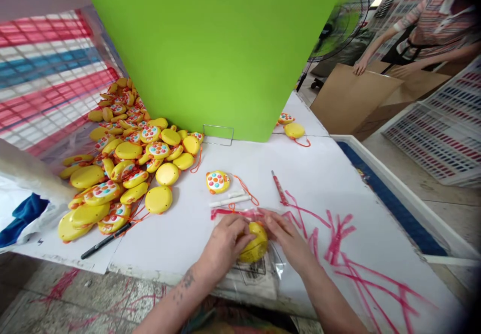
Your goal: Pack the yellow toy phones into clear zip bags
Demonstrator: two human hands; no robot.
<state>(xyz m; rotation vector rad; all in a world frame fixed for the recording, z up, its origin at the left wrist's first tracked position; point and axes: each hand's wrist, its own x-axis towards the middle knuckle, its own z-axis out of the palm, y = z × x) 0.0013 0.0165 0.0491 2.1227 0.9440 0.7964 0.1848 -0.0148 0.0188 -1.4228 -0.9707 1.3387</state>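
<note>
A large green board (210, 48) is stood upright well beyond both hands, on a white table (319, 173) marked with red scribbles (338, 238) just to the right of the right hand. A heap of yellow toys (124, 158) is spread far to the left of the left hand and beyond it. Far beyond the right hand and to its right, a cardboard box (353, 98) is touched by a co-worker's hand (359, 67), with a fan (338, 23) behind it and white crates (443, 133) alongside. A blue cloth (24, 213) is seen at the far left.

A clear bag (272, 266) is laid flat under both hands, at the near edge of the table. The left hand (225, 241) is curled round the left side of a yellow toy (255, 243), which appears to sit in the bag's mouth. The right hand (287, 236) is laid on the bag, fingers held together and touching the toy's right side; whether anything is pinched by it cannot be told.

A black pen (103, 242) is laid well left of the left hand. Just beyond the hands, a single toy (217, 181), face up with an orange cord, a white stick (230, 201) and a red marker (279, 188) are found.
</note>
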